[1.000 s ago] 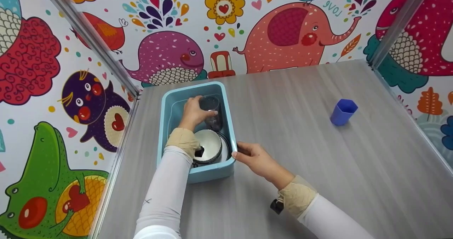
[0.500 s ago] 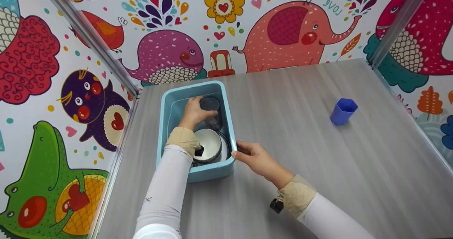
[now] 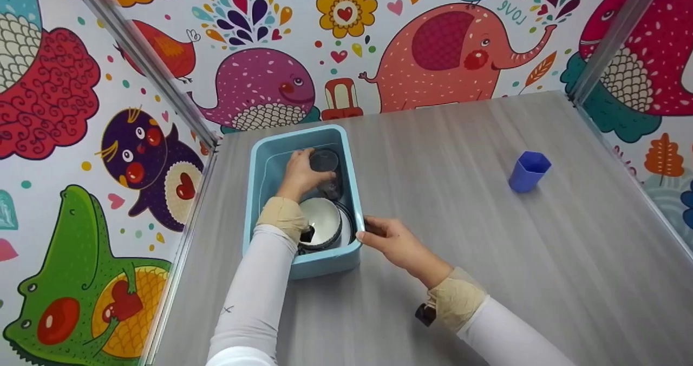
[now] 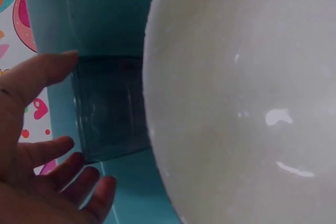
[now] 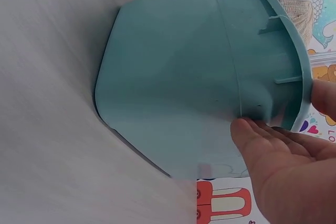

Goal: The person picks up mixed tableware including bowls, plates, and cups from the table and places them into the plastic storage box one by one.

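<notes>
In the head view, my left hand [image 3: 302, 175] reaches into a light-blue plastic bin [image 3: 354, 193]. Its thumb and fingertips span the rim of a dark see-through cup [image 3: 326, 163]; the left wrist view shows this cup [image 4: 110, 108] with the thumb at one corner and fingers at the other. Nearer to me in the bin sits a white bowl [image 3: 320, 220], partly under the left wrist; other dishes beneath it are mostly hidden. My right hand [image 3: 398, 244] holds the bin's near right rim, thumb on the edge [image 5: 307, 77] and fingers against the outer wall.
A blue-purple six-sided cup [image 3: 528, 172] stands upright on the wood-look table [image 3: 444, 203], to the right. Printed walls [image 3: 346, 46] with animal pictures enclose the table at the back and sides. A metal corner post [image 3: 146, 63] rises at the left.
The view has shifted slightly. Both hands, the bin and the cups have stayed in place.
</notes>
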Demonstrator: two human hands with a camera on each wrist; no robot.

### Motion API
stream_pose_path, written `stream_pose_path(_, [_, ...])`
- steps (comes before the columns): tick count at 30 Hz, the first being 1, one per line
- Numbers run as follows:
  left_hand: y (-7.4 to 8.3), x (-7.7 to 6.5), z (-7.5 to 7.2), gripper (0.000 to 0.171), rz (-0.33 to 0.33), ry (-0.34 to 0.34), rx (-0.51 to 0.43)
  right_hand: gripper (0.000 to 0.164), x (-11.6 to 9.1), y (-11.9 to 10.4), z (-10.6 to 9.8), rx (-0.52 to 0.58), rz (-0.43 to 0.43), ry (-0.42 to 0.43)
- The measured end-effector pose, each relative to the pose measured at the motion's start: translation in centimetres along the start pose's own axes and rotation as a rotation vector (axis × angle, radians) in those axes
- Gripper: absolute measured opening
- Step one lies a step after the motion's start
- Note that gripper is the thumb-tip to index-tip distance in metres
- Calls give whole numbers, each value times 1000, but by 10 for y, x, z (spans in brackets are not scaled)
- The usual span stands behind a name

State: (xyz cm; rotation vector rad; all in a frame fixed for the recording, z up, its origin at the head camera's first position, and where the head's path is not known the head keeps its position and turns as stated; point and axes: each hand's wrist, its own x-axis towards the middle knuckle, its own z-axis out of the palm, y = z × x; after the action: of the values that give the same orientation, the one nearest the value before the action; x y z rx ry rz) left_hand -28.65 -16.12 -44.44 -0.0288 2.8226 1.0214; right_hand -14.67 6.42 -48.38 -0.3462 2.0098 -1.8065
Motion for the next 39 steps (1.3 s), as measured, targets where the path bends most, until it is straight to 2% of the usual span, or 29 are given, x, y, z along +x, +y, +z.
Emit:
stream_pose_path(9, [10,-13,-5,83,20,27,-35,57,0,0,0,-21,-2,34])
stream_pose_path(21, [30,-25,-5,63,97,44,-64,51,-6,4,-11,-43,-27,94])
stream_pose_path(26, [36,-30,-5,60,121,39,-83,48,-11,5,-18,-70,-13,110])
stream_pose_path(31, [41,-36,-4,57,116,17,-114,45,-15,9,-29,-89,-4,129])
stream_pose_path(39, [51,-45,-6,53,153,11,-136,41,-22,16,-52,-98,-20,199])
